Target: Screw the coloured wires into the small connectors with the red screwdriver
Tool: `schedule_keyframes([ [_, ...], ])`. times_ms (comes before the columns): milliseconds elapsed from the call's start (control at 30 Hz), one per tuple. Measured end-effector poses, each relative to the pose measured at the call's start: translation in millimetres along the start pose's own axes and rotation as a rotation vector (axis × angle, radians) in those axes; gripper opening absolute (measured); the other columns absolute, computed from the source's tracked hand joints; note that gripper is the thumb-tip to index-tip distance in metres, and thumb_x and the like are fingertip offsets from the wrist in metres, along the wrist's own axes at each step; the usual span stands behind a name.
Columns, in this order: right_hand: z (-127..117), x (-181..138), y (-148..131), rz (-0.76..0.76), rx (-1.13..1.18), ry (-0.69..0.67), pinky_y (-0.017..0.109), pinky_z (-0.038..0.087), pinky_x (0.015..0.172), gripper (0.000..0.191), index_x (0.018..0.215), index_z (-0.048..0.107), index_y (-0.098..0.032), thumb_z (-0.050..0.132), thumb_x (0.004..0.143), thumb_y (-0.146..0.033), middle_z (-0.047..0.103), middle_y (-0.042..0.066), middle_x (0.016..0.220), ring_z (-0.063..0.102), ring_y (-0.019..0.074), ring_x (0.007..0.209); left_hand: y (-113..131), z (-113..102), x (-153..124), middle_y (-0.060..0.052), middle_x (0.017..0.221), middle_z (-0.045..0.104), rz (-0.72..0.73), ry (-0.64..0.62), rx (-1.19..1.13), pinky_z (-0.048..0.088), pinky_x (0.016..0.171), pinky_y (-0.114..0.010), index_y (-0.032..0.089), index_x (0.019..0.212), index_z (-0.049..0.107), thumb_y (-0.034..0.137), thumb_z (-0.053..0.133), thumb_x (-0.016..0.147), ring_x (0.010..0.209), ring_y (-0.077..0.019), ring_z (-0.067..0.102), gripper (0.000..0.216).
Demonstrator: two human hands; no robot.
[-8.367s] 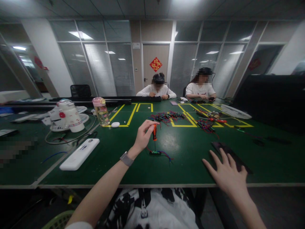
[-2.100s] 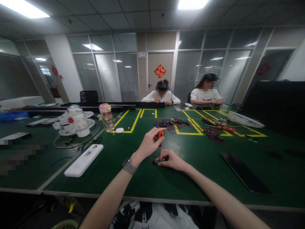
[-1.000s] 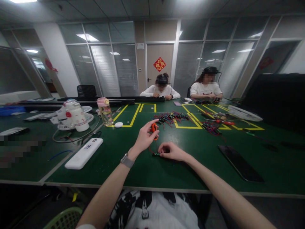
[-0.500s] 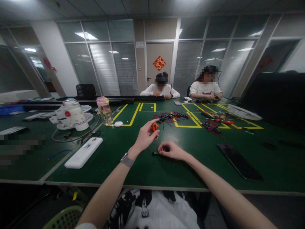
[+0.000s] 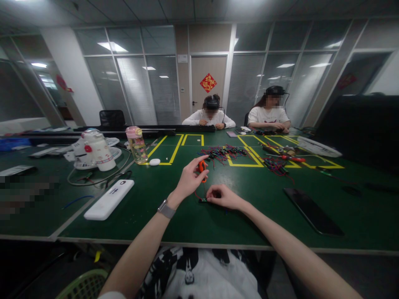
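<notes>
My left hand [image 5: 192, 176] is closed round the orange and black handle of a screwdriver [image 5: 203, 167], its forefinger stretched along the top. The thin shaft points down at a small green circuit board [image 5: 203, 200] that lies on the table. Pinched fingers of my right hand [image 5: 225, 197] grip the board's right end. A red wire curves up from the board's left side. Whether the screwdriver's tip touches the board is too small to tell.
Beyond my hands lies a heap of wired boards [image 5: 226, 153], with a second bunch [image 5: 277, 165] to its right. A black phone [image 5: 311, 211] lies at right, a white power bank [image 5: 109, 199] at left. A bottle [image 5: 136, 145] stands farther back. Two people sit across the table [image 5: 249, 232].
My hands, the screwdriver and the board keep almost the same places. Across the table, the person at right has shifted their hands slightly.
</notes>
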State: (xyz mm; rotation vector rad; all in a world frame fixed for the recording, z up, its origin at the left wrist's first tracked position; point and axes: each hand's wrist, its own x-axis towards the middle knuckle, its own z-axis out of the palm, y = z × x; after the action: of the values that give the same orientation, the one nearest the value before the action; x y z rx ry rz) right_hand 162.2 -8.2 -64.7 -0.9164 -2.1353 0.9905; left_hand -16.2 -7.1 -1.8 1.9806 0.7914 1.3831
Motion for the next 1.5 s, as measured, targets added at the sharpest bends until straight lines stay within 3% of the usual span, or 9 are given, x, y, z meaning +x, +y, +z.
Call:
schedule_keyframes([
  [567,4.1,-2.5,-4.9,-0.183,-0.188,0.082,0.021,0.045,0.06,0.012,0.076,0.065,-0.015,0.056,0.073,-0.009,0.063,0.002,0.071,0.056,0.0112,0.062,-1.0,-5.0,1.7,-0.005,0.104,0.058,0.004,0.023,0.028,0.058,0.057,-0.018,0.025,0.128,0.05,0.019,0.058,0.083,0.071,-0.0098,0.065,0.046],
  [1500,1.8,-3.9,-7.0,-0.082,-0.144,0.069,0.024,0.046,0.06,0.007,0.077,0.063,-0.014,0.063,0.07,-0.016,0.061,0.001,0.069,0.055,0.0121,0.061,2.5,1.0,-1.6,-0.004,0.101,0.057,0.102,0.014,0.106,0.058,0.06,-0.019,0.026,0.128,0.051,0.021,0.06,0.084,0.08,-0.012,0.062,0.045],
])
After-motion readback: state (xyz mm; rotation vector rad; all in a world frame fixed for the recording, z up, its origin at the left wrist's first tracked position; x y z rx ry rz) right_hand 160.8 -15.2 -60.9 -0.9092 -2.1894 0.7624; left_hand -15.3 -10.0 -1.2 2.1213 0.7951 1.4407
